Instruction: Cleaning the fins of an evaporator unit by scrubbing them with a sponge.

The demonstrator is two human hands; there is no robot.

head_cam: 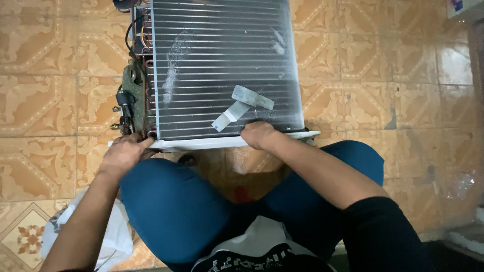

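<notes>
both hands, left hand (123, 153) and right hand (258, 135), curl closed over the white bottom rim (201, 143) of the finned condenser coil (222, 65) at frame centre.

Left hand (123, 152): low on the left side, back facing up, fingers curled and pointing forward.
Left arm: bare, comes up from the bottom left corner.
Right hand (258, 134): near the middle, closed like a loose fist, knuckles up.
Right arm: reaches in from the bottom right, black sleeve up high.
Legs: knees bent and wide apart, blue trousers.
</notes>
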